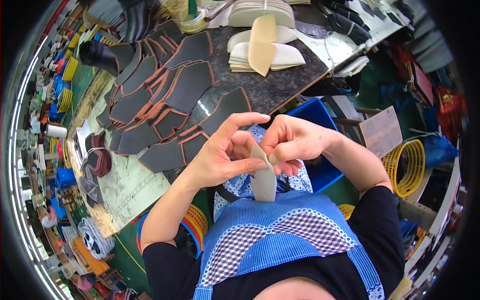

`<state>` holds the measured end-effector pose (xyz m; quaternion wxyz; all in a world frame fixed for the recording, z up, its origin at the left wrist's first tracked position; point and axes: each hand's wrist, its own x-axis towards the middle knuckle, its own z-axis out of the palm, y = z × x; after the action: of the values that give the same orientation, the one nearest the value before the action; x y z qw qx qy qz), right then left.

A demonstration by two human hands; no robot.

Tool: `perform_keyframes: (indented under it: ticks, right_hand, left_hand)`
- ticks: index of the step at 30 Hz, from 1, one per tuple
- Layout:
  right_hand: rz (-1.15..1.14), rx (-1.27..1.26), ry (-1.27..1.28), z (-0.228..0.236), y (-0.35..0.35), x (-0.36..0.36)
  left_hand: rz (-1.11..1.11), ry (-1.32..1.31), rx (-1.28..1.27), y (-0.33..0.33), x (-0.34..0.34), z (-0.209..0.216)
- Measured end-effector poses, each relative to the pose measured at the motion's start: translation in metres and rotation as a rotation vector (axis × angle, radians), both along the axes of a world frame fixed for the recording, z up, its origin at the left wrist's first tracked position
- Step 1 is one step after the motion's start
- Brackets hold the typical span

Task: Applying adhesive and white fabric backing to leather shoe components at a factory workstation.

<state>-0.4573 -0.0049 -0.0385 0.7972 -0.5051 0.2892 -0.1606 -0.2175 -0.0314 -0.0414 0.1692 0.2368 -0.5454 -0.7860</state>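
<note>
Close in front of my apron, a pale beige cut piece (263, 184) hangs upright, held by both hands. My left hand (226, 150) pinches it between thumb and fingers, with the index finger stretched out above. At its upper edge, my right hand (295, 142) closes thumb and curled fingers on the piece. Beyond my hands, a dark grey cut piece with orange edges (227, 111) lies on the dark speckled tabletop (212, 52). Stacked pale cut pieces (287, 55) rest at the far side, with a tan cut piece (262, 45) across them.
Overlapping dark pieces with orange edges (155, 97) cover the table's left part. A blue bin (325, 117) stands below the table edge at right, near a yellow basket (406, 167). Tied dark red pieces (98, 159) lie on a pale board (130, 182) at left.
</note>
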Motion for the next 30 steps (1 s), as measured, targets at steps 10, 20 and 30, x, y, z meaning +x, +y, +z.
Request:
perform_keyframes:
  ticks: [10,20,30]
  right_hand:
    - [-0.845,0.361,-0.59,-0.082,0.015,0.017]
    - [-0.223,0.006,1.399,-0.151,0.088,-0.125]
    - [-0.305,-0.716,0.599,-0.017,-0.038,0.096]
  left_hand:
    - [0.235,0.028,-1.856,0.023,0.031,0.002]
    - [0.493,-0.077,0.181,0.101,0.121,-0.032]
    - [0.836,-0.48,-0.307,0.028,0.134,-0.03]
